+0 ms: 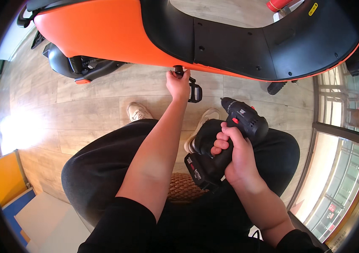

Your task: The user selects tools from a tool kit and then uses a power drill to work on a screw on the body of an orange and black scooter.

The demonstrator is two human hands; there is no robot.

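Note:
My right hand is wrapped round the grip of a black cordless drill with red buttons. Its chuck points up and to the left, and its battery hangs over my lap. In front of me stands a scooter with an orange body panel and a black footboard. At its lower edge, the closed fingers of my left hand grip a short black part; its exact kind does not show. Just right of that hand hangs a black pedal. The drill is apart from the scooter.
A black wheel cover with a spring shows at the left. My knees and light shoes are below the scooter on the wood-look floor. I sit on a woven seat. Glass panels stand at the right, pale boxes at lower left.

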